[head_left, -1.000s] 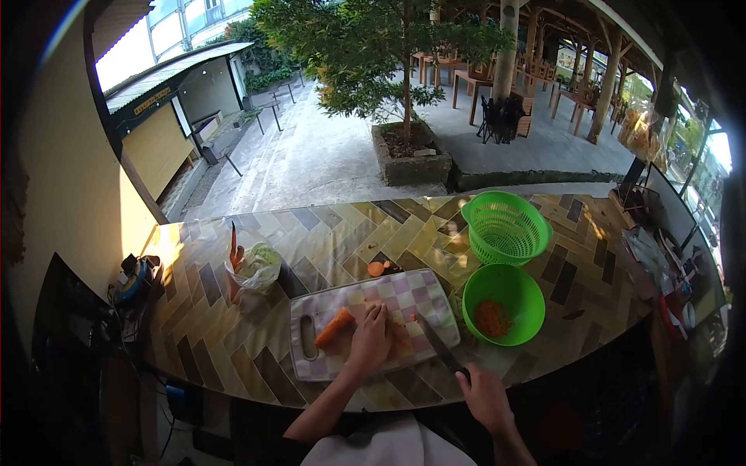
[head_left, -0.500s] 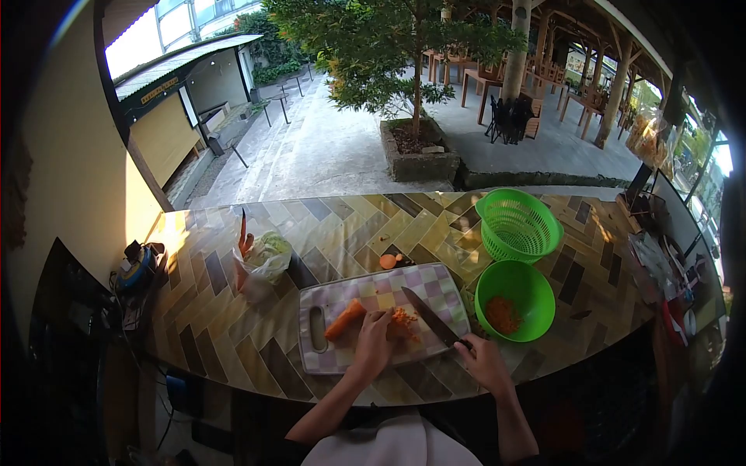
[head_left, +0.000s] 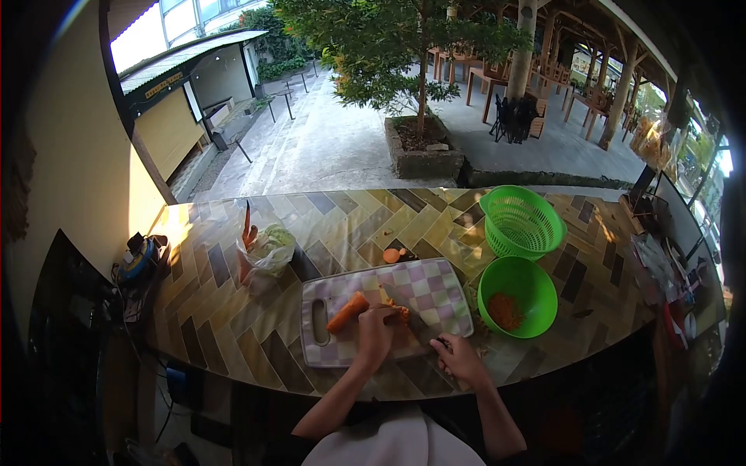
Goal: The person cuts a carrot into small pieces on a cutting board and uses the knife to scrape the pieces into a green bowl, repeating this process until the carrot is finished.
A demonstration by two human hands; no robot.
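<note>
My right hand (head_left: pixel 460 363) is wrapped round the black handle of a kitchen knife (head_left: pixel 418 323). The blade slants up and left over the cutting board (head_left: pixel 454 299), close beside my left hand (head_left: pixel 375 335). Fingers of that left hand are curled down on a small heap of chopped carrot (head_left: pixel 402 314), partly hiding it. Just left of them lies a larger carrot piece (head_left: pixel 347 312). The board has a pink and white check and a slot handle at its left end.
Right of the board stands a green bowl (head_left: pixel 536 320) with orange shreds (head_left: pixel 504 311) inside, and behind it a green colander (head_left: pixel 522 221). Carrot ends (head_left: pixel 392 255) lie beyond the board. A plastic bag with a pale green vegetable (head_left: pixel 273 242) and carrots sits at the left.
The knife has swung left and its blade now lies close to my left hand at the chopped carrot. My right hand has shifted left with it.
</note>
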